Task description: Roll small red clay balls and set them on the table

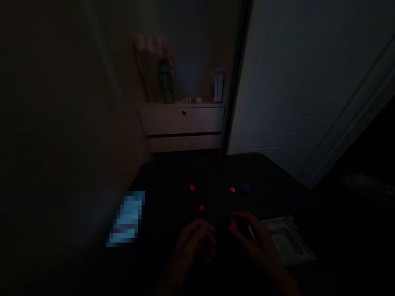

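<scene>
The scene is very dark. My right hand (257,236) has its thumb and fingers around a small red ball (233,225), in front of me on the right. Beside it, my left hand (196,238) is curled with the fingers bent inward; whatever may be in them is hidden in shadow. Just beyond the left hand lies a red ball (201,208) on the black table (212,172). Farther back are another red ball (192,188), a lighter red-orange ball (232,190) and a dark purple ball (246,189).
A pale, clear-looking tray (285,240) lies to the right, partly behind my right hand. At the left edge glows a pixelated bright screen-like shape (126,220). Past the table stands a drawer cabinet (185,121) with a green bottle (166,82) on it.
</scene>
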A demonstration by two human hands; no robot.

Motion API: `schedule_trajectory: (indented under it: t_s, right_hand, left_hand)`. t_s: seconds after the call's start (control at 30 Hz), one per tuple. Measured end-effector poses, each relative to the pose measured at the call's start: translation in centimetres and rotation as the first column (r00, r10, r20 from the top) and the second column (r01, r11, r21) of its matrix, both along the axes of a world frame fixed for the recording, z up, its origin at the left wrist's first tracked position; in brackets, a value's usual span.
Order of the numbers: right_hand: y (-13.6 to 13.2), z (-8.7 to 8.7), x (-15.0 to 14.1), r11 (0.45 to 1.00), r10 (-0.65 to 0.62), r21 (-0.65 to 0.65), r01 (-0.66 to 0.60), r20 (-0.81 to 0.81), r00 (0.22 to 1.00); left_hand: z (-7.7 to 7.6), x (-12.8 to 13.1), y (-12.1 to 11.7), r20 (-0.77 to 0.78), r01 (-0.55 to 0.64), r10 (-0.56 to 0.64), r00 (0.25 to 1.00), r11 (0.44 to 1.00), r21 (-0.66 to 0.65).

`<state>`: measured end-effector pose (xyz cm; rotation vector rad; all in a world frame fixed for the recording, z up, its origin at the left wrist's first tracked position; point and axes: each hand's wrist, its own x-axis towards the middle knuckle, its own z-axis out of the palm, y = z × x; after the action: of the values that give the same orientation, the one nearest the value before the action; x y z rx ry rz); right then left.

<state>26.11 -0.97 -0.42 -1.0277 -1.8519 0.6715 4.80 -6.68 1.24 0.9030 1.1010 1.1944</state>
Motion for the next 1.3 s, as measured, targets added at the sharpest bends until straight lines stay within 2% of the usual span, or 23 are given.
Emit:
schedule_trajectory:
  t_s: [0.03,0.07,0.13,0.23,0.3,0.37,0.43,0.5,0.57,0.73,0.83,0.93,1.03,1.3]
  right_hand:
    - [0.3,-0.1,-0.3,1.000,0.004,0.008,-0.004,-0.004,1.000]
    - [0.7,-0.2,-0.5,1.000,0.011,0.016,-0.011,-0.005,1.000]
    - [1.5,-0.4,-1.1,0.999,0.034,0.036,-0.034,-0.004,0.999]
    - [2.8,-0.7,-1.9,0.996,0.061,0.059,-0.060,-0.004,0.998]
    - [3.6,-0.8,-2.5,0.994,0.077,0.080,-0.077,0.005,0.997]
    - [4.4,-0.9,-3.1,0.990,0.080,0.112,-0.083,0.027,0.996]
    - [5.2,-1.1,-3.8,0.987,0.070,0.143,-0.080,0.069,0.995]
    - [6.0,-1.1,-4.6,0.985,0.047,0.161,-0.066,0.123,0.991]
    - [6.9,-1.1,-5.5,0.982,0.033,0.176,-0.064,0.174,0.984]
    - [9.1,-0.7,-8.2,0.973,-0.049,0.231,-0.008,0.241,0.969]
    - [10.1,-0.7,-9.5,0.978,-0.097,0.201,0.048,0.242,0.965]
    - [10.7,-1.1,-10.0,0.983,-0.124,0.162,0.086,0.237,0.964]
    - [10.9,-1.3,-9.9,0.985,-0.139,0.134,0.111,0.223,0.965]
    - [10.5,-0.9,-9.5,0.991,-0.113,0.096,0.096,0.191,0.975]
  left_hand:
    - [0.5,-0.7,0.3,-0.146,-0.054,0.065,0.987,0.996,0.077]
    - [0.7,-1.3,0.8,-0.300,-0.112,0.156,0.941,0.981,0.159]
    - [0.6,-2.3,1.9,-0.529,-0.171,0.330,0.782,0.929,0.327]
    - [-0.6,-3.2,3.7,-0.695,-0.105,0.457,0.555,0.868,0.486]
    - [-1.3,-3.4,4.7,-0.770,0.001,0.417,0.482,0.879,0.477]
    - [-1.8,-3.6,5.4,-0.817,0.072,0.366,0.446,0.895,0.440]
    - [-2.1,-3.6,6.1,-0.832,0.112,0.335,0.442,0.900,0.422]
    - [-2.2,-3.7,6.9,-0.831,0.131,0.342,0.439,0.890,0.436]
    - [-2.2,-3.8,7.9,-0.829,0.131,0.388,0.404,0.872,0.472]
    - [-0.3,-4.0,10.9,-0.860,0.176,0.457,0.228,0.849,0.498]
    - [1.0,-4.0,12.2,-0.897,0.220,0.427,0.115,0.869,0.442]
    - [1.3,-4.1,12.8,-0.918,0.257,0.396,0.024,0.885,0.388]
    - [1.0,-4.2,12.7,-0.926,0.250,0.378,0.003,0.896,0.367]
    - [0.5,-4.6,12.2,-0.930,0.177,0.357,0.089,0.913,0.367]
